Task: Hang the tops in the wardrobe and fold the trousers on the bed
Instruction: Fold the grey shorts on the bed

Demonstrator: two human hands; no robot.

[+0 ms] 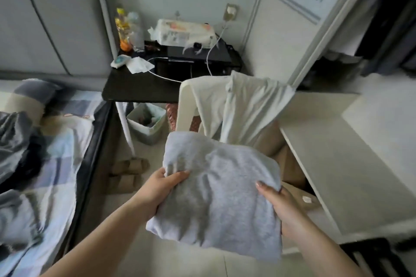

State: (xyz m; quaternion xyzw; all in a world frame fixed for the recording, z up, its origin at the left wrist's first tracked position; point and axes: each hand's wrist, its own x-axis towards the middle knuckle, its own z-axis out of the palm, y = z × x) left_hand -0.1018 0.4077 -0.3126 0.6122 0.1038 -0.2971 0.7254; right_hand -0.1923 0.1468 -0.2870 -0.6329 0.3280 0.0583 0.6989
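2 hands hold 1 folded grey garment (219, 189) in the air, above the floor between the bed (45, 141) and the white worktop (360, 164). The left hand (167, 184) grips its left edge, with the thumb on top and the fingers under the cloth. The right hand (278, 204) grips the right edge in the same way. The hands are well apart, one at each side, and I think this is to keep the folded bundle flat so that it does not open.

I cannot tell if this garment is a top or trousers, because it is folded into a thick square. A white long-sleeved top (243, 108) hangs over the back of a white chair (186, 105) just behind the bundle, probably waiting there for a hanger. The wardrobe (337, 29) stands at the upper right, and dark clothes show in its open part. The bed at the left carries a checked cover and some dark clothes (20, 141), which are blurred. The black bedside worktop (135, 87) holds bottles and a tissue pack.
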